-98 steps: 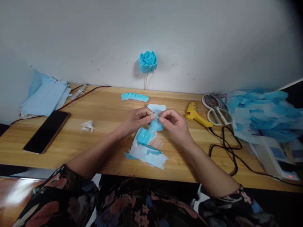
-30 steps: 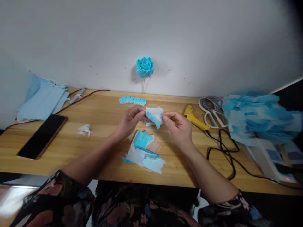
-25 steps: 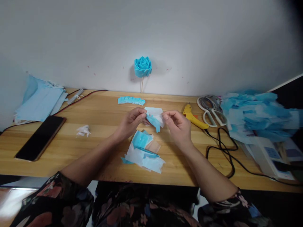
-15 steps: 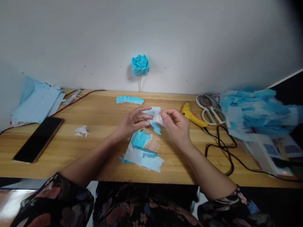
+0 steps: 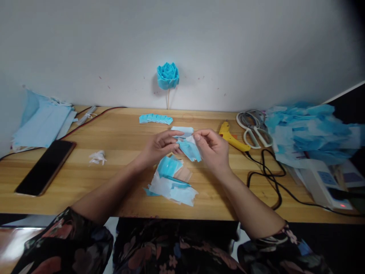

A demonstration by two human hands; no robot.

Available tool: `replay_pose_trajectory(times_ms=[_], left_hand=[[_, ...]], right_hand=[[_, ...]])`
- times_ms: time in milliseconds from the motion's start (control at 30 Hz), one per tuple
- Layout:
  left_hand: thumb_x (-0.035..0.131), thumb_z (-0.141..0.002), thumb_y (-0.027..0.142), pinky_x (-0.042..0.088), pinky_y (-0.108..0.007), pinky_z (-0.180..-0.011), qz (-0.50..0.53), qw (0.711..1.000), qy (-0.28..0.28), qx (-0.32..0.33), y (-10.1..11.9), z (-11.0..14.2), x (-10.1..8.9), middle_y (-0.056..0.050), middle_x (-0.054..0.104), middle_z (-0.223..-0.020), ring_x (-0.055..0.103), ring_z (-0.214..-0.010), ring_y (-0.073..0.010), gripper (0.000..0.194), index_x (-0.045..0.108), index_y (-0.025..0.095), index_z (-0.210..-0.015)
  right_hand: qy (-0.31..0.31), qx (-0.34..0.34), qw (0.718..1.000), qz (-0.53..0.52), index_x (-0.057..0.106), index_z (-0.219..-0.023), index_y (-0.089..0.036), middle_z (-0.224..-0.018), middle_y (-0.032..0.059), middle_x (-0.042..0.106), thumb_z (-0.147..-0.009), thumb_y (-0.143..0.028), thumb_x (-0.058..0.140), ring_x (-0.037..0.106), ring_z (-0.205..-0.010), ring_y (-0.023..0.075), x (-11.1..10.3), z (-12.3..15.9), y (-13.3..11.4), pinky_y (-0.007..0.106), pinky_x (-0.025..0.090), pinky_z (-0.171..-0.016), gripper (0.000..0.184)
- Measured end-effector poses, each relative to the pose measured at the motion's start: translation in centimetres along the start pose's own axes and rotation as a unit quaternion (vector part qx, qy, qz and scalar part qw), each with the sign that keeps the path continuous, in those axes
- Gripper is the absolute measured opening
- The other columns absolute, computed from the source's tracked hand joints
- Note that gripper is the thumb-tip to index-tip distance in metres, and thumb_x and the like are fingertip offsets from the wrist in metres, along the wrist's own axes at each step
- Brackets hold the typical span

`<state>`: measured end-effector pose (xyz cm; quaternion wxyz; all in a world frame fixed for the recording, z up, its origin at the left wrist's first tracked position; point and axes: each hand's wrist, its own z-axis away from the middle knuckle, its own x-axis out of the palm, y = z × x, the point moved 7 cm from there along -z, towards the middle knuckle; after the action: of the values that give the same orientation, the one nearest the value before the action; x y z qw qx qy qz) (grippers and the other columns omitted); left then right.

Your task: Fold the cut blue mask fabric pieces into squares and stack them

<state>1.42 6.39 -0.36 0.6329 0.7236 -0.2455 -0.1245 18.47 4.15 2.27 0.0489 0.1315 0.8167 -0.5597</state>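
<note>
Between my hands, above the middle of the table, is a piece of blue and white mask fabric [image 5: 189, 150]. My left hand [image 5: 159, 147] grips its left side between thumb and fingers. My right hand [image 5: 212, 150] pinches its upper right part with thumb and forefinger. Nearer to me lie torn blue and white fabric pieces [image 5: 172, 188], loosely stacked on the wood. Beyond my hands a row of small folded blue pieces [image 5: 155, 119] lies flat. Behind it a blue fabric rose [image 5: 168, 76] on a thin stick leans upright against the wall.
On the left are flat blue face masks [image 5: 44, 123], a black phone [image 5: 45, 167] and a white scrap bundle [image 5: 97, 157]. On the right lie a yellow glue gun [image 5: 232, 139], white-handled scissors [image 5: 258, 137], a black cord [image 5: 278, 186], a fabric heap [image 5: 308, 133] and a power strip [image 5: 327, 182].
The fabric between my hands has been turned and spread, so more of its blue side hangs below my fingers. Both hands stay in nearly the same place.
</note>
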Motion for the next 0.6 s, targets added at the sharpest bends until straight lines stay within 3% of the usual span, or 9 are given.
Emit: replay_pose_trajectory(times_ms=[200,400,500,600], left_hand=[[0.078,-0.082,0.02,0.058,-0.021,-0.064,0.003,1.0,0.021,0.002,0.6,0.0,0.1,0.001,0.071,-0.074,0.072,-0.067,-0.0122,0.044,0.065,0.018,-0.124],[0.074,-0.084,0.02,0.059,-0.023,-0.063,0.005,0.999,0.041,0.024,1.4,0.1,-0.2,0.004,0.065,-0.074,0.071,-0.062,-0.0116,0.045,0.059,0.02,-0.127],[0.073,-0.085,0.019,0.058,-0.023,-0.062,-0.005,0.998,0.057,0.03,1.5,0.2,-0.4,0.005,0.063,-0.075,0.07,-0.061,-0.011,0.048,0.057,0.022,-0.129],[0.073,-0.085,0.018,0.057,-0.023,-0.061,-0.022,0.997,0.062,0.028,1.5,0.2,-0.5,0.005,0.061,-0.074,0.069,-0.061,-0.0108,0.051,0.056,0.024,-0.132]], right_hand=[[-0.007,0.004,1.0,0.001,0.074,-0.091,-0.024,-0.082,0.0,0.075,-0.092,-0.047,0.065,0.065,-0.072,0.0155,0.0,0.1,0.0,0.029,0.052,-0.068,0.025],[0.009,0.018,1.0,0.014,0.075,-0.097,-0.024,-0.084,0.0004,0.075,-0.093,-0.041,0.064,0.065,-0.073,0.0152,-0.2,0.0,0.5,0.029,0.051,-0.068,0.021],[0.021,0.023,0.999,0.011,0.073,-0.111,-0.025,-0.095,0.0022,0.076,-0.095,-0.041,0.062,0.068,-0.084,0.0168,-0.5,-0.2,0.6,0.031,0.053,-0.076,0.025],[0.023,0.004,1.0,0.02,0.071,-0.112,-0.026,-0.111,0.0054,0.076,-0.097,-0.042,0.058,0.069,-0.105,0.0205,-0.7,-0.4,0.0,0.036,0.053,-0.09,0.026]])
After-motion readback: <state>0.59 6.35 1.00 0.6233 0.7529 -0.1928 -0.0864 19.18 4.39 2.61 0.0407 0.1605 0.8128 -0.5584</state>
